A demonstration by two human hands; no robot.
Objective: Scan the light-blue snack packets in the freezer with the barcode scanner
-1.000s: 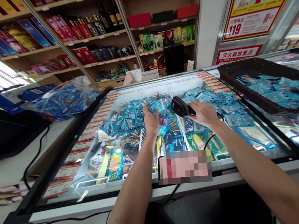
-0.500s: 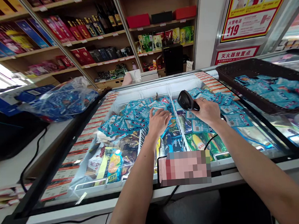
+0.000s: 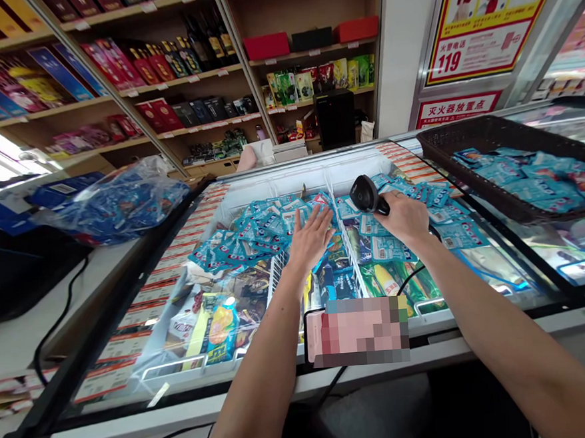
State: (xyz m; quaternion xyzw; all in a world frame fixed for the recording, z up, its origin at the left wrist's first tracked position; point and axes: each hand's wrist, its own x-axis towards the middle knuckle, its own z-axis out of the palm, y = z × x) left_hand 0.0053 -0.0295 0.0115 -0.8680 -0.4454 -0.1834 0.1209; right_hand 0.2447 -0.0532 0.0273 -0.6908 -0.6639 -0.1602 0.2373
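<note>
Over the freezer (image 3: 136, 419), the right hand (image 3: 407, 219) clamps its fingers on the scanner (image 3: 363, 194), leaving its head unobstructed; the left hand (image 3: 311, 236), fingers apart, overlies packets (image 3: 253, 228), presumably steadying them.

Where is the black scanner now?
In the head view, the black scanner is in the right hand, right of centre, between the left hand and the dark basket.

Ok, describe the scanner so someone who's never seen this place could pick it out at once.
Start with the glass-topped freezer that fills the middle of the view. Just right of its centre, the right hand grips the scanner by its handle, the head pointing away to the left. It is black and bulky with a rounded head, unlike the flat, light-blue packets around it.
</note>
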